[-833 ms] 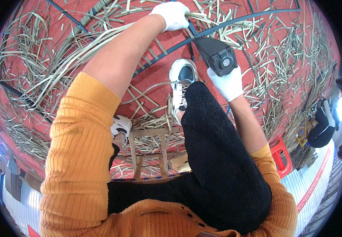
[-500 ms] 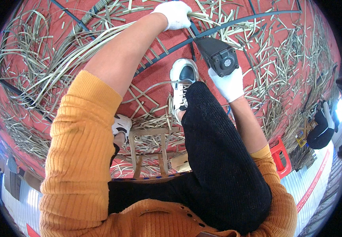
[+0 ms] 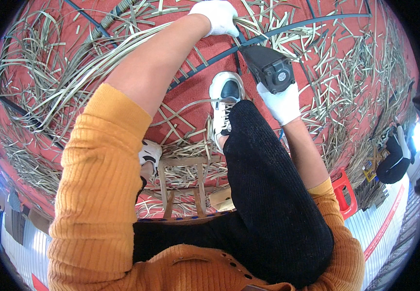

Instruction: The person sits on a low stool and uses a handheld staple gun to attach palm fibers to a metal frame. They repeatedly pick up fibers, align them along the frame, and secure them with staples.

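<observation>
"Head view: what is the biggest thing in it?"

"The red floor [image 3: 190, 90]. It spreads all around both hands."

"What comes next?"

"A black trouser leg [image 3: 273, 194], below the right hand [image 3: 281, 103]. Then a long dark bar [image 3: 316, 20]. It slants up to the right, passing under the left hand [image 3: 215, 18] and above the right one."

"Is anything lower down?"

"Yes, a wooden stand [image 3: 185, 162], below both hands. A white shoe with a dark toe [image 3: 227, 87] is just left of the right hand."

"What is the right hand doing?"

"It wears a white glove and is closed around a black tool [image 3: 267, 68]. The fat end sits at the glove, and the thin end points up and left, close to the bar. Nobody can tell if they touch."

"And the left hand?"

"It has a white glove too, and it is curled closed around some pale strips [image 3: 122, 51]. Those are the thinnest things. They run off to its left in a bunch, and a few poke out on its right. Its fingertips are hidden."
</observation>
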### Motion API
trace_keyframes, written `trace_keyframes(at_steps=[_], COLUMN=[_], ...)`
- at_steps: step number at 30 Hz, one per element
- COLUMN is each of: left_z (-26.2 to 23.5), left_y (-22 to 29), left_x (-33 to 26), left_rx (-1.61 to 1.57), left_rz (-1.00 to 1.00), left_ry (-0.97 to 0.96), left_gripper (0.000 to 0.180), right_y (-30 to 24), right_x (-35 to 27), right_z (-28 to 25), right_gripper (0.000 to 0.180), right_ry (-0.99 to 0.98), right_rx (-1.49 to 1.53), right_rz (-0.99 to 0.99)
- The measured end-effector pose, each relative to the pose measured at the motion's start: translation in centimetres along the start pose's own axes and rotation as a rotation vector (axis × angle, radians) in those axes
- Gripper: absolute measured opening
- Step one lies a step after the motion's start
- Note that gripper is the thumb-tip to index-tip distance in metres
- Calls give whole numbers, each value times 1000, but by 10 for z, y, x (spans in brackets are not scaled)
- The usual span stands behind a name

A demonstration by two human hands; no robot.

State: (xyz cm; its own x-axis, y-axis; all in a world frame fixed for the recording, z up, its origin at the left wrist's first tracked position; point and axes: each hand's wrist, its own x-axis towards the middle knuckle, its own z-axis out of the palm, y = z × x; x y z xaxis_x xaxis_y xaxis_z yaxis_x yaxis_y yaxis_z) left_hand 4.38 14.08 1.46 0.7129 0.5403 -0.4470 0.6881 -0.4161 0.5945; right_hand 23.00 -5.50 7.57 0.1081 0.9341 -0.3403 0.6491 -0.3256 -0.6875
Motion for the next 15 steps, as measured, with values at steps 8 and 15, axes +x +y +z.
trace_keyframes(at_steps=[8,15], left_z=[9,10], left_y=[4,2], left_x=[5,6], left_rx=[11,5], left_rz=[-89,-63], left_ry=[50,50], left_gripper=[33,33], right_y=[1,2], right_x=[-7,-7], right_z=[-4,-3], right_gripper=[21,20], right_ry=[-17,-4], right_rx=[53,44], right_rz=[145,101])
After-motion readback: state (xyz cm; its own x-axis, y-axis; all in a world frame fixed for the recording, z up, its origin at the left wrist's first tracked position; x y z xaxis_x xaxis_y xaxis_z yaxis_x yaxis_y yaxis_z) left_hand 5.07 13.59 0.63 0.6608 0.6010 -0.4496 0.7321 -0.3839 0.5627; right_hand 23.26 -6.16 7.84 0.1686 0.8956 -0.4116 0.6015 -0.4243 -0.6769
